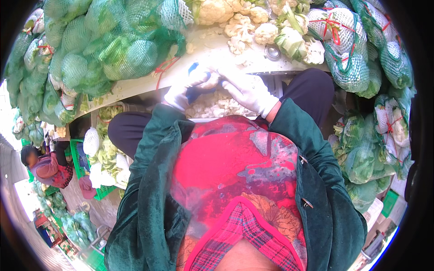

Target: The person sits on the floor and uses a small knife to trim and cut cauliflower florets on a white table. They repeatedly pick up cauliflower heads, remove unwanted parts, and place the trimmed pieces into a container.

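Observation:
My left hand [186,88], in a white glove with blue patches, is closed around a pale piece of cauliflower [211,81] at the table's near edge. My right hand [245,89], gloved too, reaches to the same piece from the other side; glare hides its fingertips, and I cannot tell if it holds anything. Below both hands, between my knees, lies a container of cut cauliflower florets [220,106]. Cauliflower heads and chunks [239,30] lie on the white table [203,44] beyond.
Green net sacks of vegetables [112,44] are piled at the left, and more net sacks [349,57] at the right. A round metal object [272,52] lies on the table. A co-worker [47,166] sits at the far left beside a green crate [76,152].

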`<action>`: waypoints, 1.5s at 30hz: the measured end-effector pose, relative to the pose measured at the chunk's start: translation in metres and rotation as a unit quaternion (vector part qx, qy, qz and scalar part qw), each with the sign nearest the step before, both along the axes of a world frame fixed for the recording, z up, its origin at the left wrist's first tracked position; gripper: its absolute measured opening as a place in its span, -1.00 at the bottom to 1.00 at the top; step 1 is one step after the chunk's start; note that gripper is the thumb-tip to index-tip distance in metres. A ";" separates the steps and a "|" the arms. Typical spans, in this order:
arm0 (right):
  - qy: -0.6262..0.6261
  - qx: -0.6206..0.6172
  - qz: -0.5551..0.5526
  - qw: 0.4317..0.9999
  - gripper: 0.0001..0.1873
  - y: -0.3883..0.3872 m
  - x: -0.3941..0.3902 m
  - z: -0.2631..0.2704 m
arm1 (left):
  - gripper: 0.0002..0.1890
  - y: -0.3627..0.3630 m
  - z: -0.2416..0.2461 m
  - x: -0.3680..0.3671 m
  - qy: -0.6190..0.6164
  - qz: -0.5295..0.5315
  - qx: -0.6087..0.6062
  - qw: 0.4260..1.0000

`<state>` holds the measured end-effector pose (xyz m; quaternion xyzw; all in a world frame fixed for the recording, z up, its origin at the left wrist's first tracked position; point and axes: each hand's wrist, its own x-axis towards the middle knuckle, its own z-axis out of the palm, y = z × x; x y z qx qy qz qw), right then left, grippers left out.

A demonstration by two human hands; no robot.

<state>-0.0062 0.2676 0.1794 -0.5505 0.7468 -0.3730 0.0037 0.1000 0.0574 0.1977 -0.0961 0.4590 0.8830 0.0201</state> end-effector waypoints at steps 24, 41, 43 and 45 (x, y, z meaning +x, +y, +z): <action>-0.198 0.090 -0.100 0.971 -0.44 -0.011 0.006 0.030 | -0.56 -0.002 -0.054 -0.005 0.012 0.069 -0.004 0.998; -0.105 0.003 -0.033 0.994 -0.48 -0.006 0.027 0.013 | -0.63 0.002 -0.064 -0.013 0.068 0.122 0.121 0.983; -0.083 0.020 -0.047 0.995 -0.49 -0.008 0.030 0.011 | -0.65 0.007 -0.060 -0.015 -0.015 0.181 0.221 0.958; -0.061 0.036 -0.052 0.996 -0.50 -0.011 0.031 0.011 | -0.68 0.010 -0.061 -0.016 -0.003 0.186 0.128 0.974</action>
